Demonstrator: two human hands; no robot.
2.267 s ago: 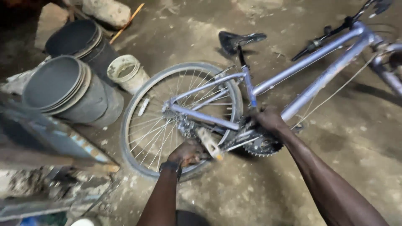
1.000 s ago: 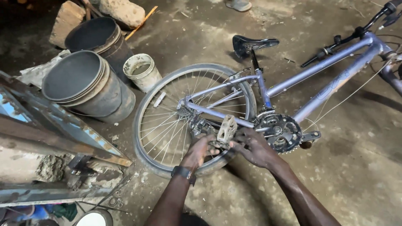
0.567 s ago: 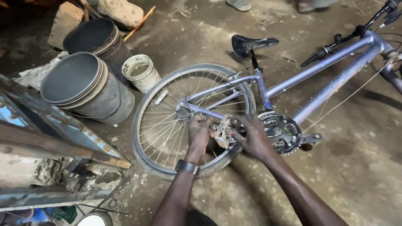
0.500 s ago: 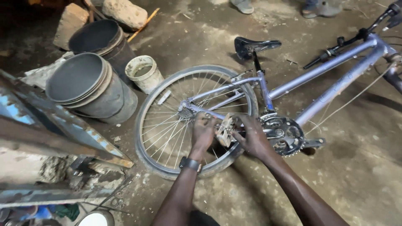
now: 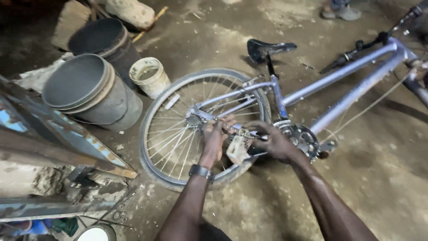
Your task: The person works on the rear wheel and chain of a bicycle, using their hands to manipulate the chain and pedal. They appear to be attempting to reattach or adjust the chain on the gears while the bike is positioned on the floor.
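Observation:
A light purple bicycle (image 5: 343,78) lies on its side on the dirty concrete floor. Its rear wheel (image 5: 171,134) is toward me and its black saddle (image 5: 266,47) points away. My left hand (image 5: 216,135), with a dark watch at the wrist, grips the chain stay and chain by the rear hub. My right hand (image 5: 273,143) holds the crank arm beside the chainring (image 5: 303,138). A worn grey pedal (image 5: 237,149) hangs between my two hands.
Stacked grey metal basins (image 5: 87,91) and a darker tub (image 5: 104,40) stand at the left, with a small white bucket (image 5: 149,76) beside the wheel. A rusty blue metal frame (image 5: 53,147) fills the lower left. Another person's shoe (image 5: 341,11) shows at the top.
My hands have come together at the pedal and chain stay, the left sliding up toward the hub. The right hand left the chainring area for the crank. The view shifted slightly.

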